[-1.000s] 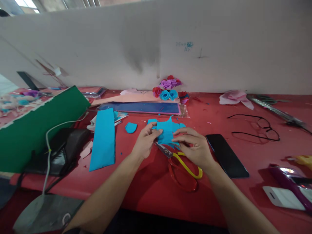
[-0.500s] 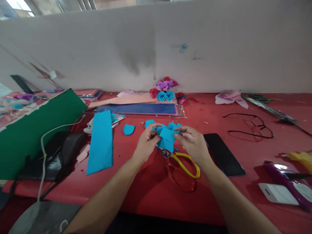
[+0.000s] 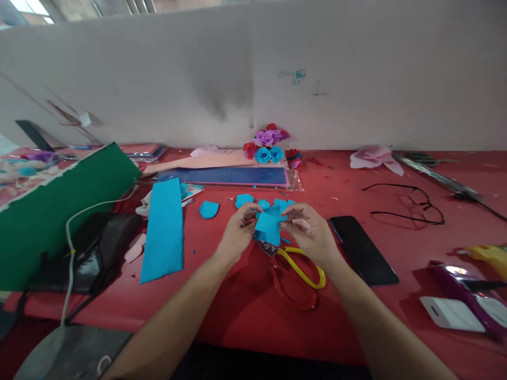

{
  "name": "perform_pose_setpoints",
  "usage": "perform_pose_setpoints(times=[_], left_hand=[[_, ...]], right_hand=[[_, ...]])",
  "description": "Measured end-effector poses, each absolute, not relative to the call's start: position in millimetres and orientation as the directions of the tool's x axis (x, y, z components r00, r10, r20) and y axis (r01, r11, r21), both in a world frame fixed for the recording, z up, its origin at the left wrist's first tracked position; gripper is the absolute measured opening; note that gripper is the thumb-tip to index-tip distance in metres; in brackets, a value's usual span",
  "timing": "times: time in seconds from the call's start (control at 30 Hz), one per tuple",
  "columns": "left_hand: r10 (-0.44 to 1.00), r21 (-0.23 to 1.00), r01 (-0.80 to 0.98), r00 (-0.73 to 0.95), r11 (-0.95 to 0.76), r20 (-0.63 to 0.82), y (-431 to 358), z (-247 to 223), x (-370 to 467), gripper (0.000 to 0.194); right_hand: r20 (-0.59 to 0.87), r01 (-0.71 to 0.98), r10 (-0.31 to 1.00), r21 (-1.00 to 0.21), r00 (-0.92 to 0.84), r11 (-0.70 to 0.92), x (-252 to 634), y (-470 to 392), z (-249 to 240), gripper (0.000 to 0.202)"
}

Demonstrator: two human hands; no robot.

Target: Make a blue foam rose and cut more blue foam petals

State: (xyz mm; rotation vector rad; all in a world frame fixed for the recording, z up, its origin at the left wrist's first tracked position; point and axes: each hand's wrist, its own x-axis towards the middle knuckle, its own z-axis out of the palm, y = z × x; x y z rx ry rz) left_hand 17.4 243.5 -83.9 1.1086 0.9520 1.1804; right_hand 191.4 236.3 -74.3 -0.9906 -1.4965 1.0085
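Observation:
Between my two hands is a small piece of blue crepe paper [image 3: 268, 228]. My left hand [image 3: 240, 229] pinches its left edge, fingers closed. On the other side, my right hand [image 3: 307, 224] grips the right edge between thumb and fingers. Scissors [image 3: 303, 268] with one yellow and one red handle lie just below the paper, their blades partly covered by it. Cut blue paper pieces [image 3: 244, 200] lie behind my hands, and a single blue petal-shaped piece [image 3: 209, 209] rests to the left. A long folded strip of blue paper [image 3: 163, 232] lies farther left.
Paper roses [image 3: 269, 145] stand at the back by the wall, near a packet of dark blue sheets [image 3: 225, 177]. On the right are a phone [image 3: 363, 250], glasses [image 3: 425, 206] and a purple device [image 3: 471, 295]. A green board [image 3: 71, 211] leans at the left above a black case [image 3: 91, 253].
The blue paper between my hands has changed shape: two overlapping parts showed before, and now one squarer face hangs lower. My hands have barely shifted.

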Motion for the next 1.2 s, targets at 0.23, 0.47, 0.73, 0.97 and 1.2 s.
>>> perform_pose_setpoints(times=[0.23, 0.47, 0.73, 0.97, 1.2], left_hand=[[0.97, 0.985, -0.15, 0.24, 0.084, -0.046, 242.5, -79.3, 19.2, 0.007], [0.941, 0.966, -0.2, 0.325, 0.166, -0.095, 242.2, -81.1, 19.2, 0.024], [0.945, 0.965, -0.188, 0.303, 0.183, -0.121, 240.0, -75.6, 16.2, 0.025], [0.954, 0.958, -0.192, 0.251, 0.213, -0.162, 240.9, -75.8, 17.3, 0.021], [0.994, 0.971, -0.216, 0.048, 0.104, -0.096, 246.2, -78.8, 14.9, 0.022]], right_hand=[[0.344, 0.129, 0.93, -0.924, -0.128, 0.359, 193.3, 238.2, -77.6, 0.003], [0.473, 0.211, 0.878, -0.852, -0.077, 0.478, 192.9, 237.1, -78.9, 0.014], [0.619, 0.265, 0.773, -0.729, -0.139, 0.631, 195.9, 234.4, -73.2, 0.019], [0.678, 0.256, 0.702, -0.654, -0.221, 0.712, 196.5, 232.4, -76.3, 0.022], [0.604, 0.228, 0.667, -0.643, -0.436, 0.731, 196.1, 230.4, -74.8, 0.026]])
